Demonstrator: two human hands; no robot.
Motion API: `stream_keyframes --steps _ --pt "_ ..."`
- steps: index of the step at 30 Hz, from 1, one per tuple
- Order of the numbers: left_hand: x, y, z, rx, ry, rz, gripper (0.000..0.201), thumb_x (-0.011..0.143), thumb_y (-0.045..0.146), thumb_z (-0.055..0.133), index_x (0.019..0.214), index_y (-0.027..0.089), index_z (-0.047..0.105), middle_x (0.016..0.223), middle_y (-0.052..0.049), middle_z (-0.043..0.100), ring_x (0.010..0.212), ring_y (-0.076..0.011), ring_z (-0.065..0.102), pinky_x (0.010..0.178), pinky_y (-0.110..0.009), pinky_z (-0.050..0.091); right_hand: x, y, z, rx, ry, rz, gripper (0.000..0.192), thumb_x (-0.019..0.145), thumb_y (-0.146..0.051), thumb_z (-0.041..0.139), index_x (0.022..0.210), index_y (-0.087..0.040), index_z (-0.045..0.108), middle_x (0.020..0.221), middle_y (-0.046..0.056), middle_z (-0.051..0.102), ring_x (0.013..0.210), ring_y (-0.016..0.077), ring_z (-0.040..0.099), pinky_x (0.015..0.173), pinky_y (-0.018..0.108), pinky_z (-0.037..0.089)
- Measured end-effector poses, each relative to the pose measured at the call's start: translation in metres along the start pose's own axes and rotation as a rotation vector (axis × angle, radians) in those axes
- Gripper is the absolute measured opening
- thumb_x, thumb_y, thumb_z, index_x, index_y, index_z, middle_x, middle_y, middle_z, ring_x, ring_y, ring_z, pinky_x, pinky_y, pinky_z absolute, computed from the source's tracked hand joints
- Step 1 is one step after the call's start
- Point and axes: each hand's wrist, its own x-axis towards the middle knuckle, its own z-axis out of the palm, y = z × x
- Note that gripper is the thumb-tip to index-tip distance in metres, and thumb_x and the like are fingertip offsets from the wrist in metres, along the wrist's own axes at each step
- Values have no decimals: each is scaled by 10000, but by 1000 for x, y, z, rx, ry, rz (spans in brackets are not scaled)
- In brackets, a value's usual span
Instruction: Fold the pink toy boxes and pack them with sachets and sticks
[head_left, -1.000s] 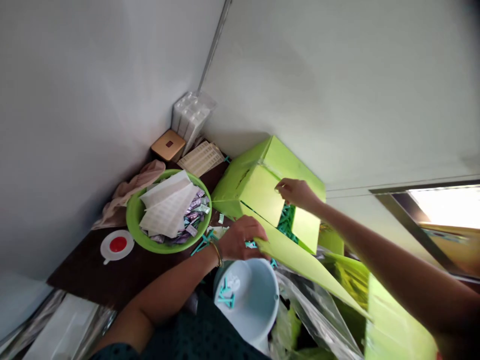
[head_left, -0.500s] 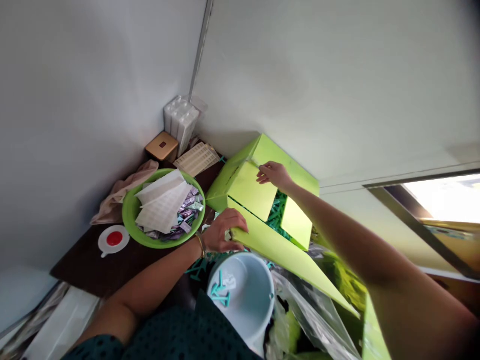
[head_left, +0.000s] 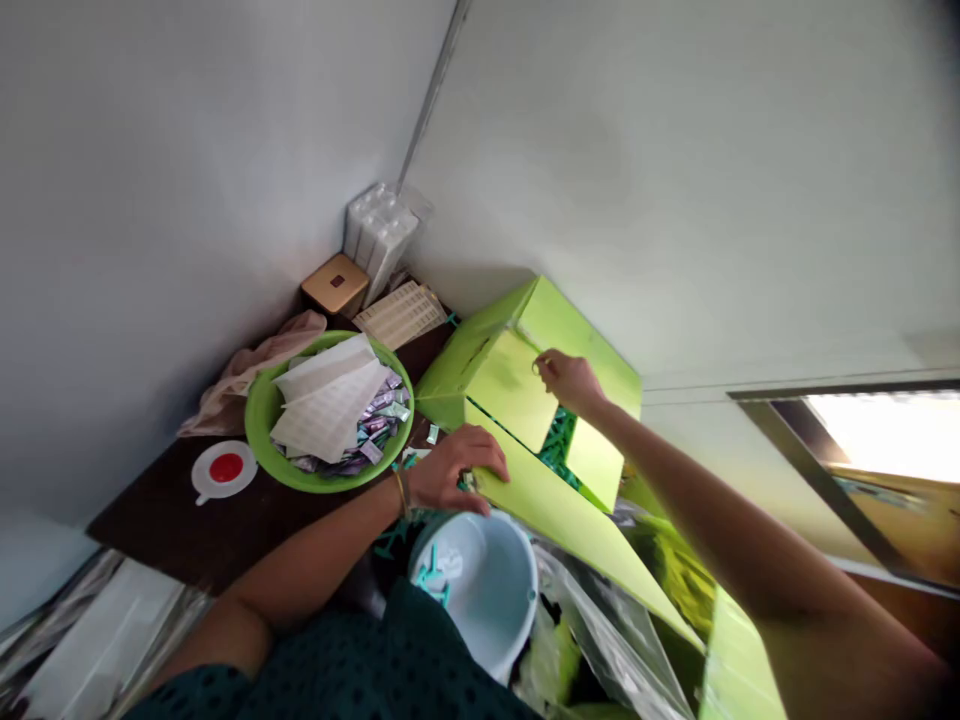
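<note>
the left hand (head_left: 461,470) grips the near end of the long flap (head_left: 577,540), fingers over it and thumb below. the right hand (head_left: 537,366) has its fingertips drawn together just above the left inner flap (head_left: 502,385); i cannot tell whether anything thin is between them.

the green box (head_left: 476,340) stands against the wall, right of the dark table's (head_left: 161,510) far corner; its base is hidden. it looks only part closed: both inner flaps lie folded in, while a gap between them shows green pieces (head_left: 556,445) and the long flap is folded outward.

the box's mouth points up and toward the person. its long axis seems to run from upper left to lower right, parallel to the long flap.

farther out, the blue bucket (head_left: 499,590) stands below the left hand; a white lid (head_left: 223,470) lies by the table's near left corner.
</note>
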Motion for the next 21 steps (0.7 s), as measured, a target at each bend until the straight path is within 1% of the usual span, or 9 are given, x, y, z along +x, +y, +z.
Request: stream_keyframes --steps 2,4,6,8,11,14,18,19,21 --pt "14 3 -22 -286 -56 -123 823 862 880 401 1060 152 730 1066 -156 739 974 -281 697 949 -443 509 -3 13 -9 350 -46 108 135 968 -243 591 928 -145 674 769 70 744 631 161 724 664 301 614" --pt "43 -4 -45 -505 59 -326 583 967 659 491 1132 136 690 1124 -140 714 875 -221 713 844 -378 552 -3 18 -11 593 -146 233 145 948 -228 640 835 -137 639 767 70 735 559 129 694 565 256 593" --pt "86 -21 -57 -586 232 -556 265 968 343 574 1089 120 652 1139 -124 677 815 -170 700 793 -334 564 -10 20 -5 691 -216 304 175 922 -237 691 792 -142 622 724 49 714 500 118 665 490 238 564" --pt "133 -44 -56 -629 329 -770 99 925 143 521 962 108 605 1081 -129 656 822 -162 694 839 -343 572 -24 23 4 751 -217 319 176 915 -256 701 796 -154 620 669 13 683 452 106 632 452 227 541" --pt "188 -71 -37 -660 390 -934 159 913 77 418 810 142 520 1004 -148 662 903 -187 706 975 -401 546 -52 27 25 823 -231 279 165 927 -274 655 806 -167 620 628 -20 652 441 91 613 451 204 525" --pt "229 -66 -25 -624 408 -812 193 904 48 389 806 160 513 1064 -134 704 1054 -173 694 1087 -402 479 -73 29 53 859 -307 205 183 908 -309 650 783 -180 613 621 -37 650 443 70 576 448 176 481" --pt "299 -18 -38 -342 259 -211 388 916 -8 232 1008 113 589 1136 -45 722 1180 -104 643 1115 -310 402 -81 23 78 859 -254 173 267 927 -307 605 691 -184 587 552 -52 599 430 46 480 423 151 386" --pt "315 -8 -42 -172 255 -185 423 885 -32 228 1043 105 596 1144 -16 708 1226 -109 610 1084 -300 401 -80 22 77 863 -243 193 275 934 -295 592 682 -186 578 542 -52 590 431 49 482 421 155 385" --pt "329 3 -50 98 246 -319 311 885 -11 379 1046 101 621 1105 -22 699 1192 -162 620 1055 -345 414 -79 26 59 884 -271 208 254 926 -284 603 692 -191 567 562 -49 605 441 58 520 430 167 418"
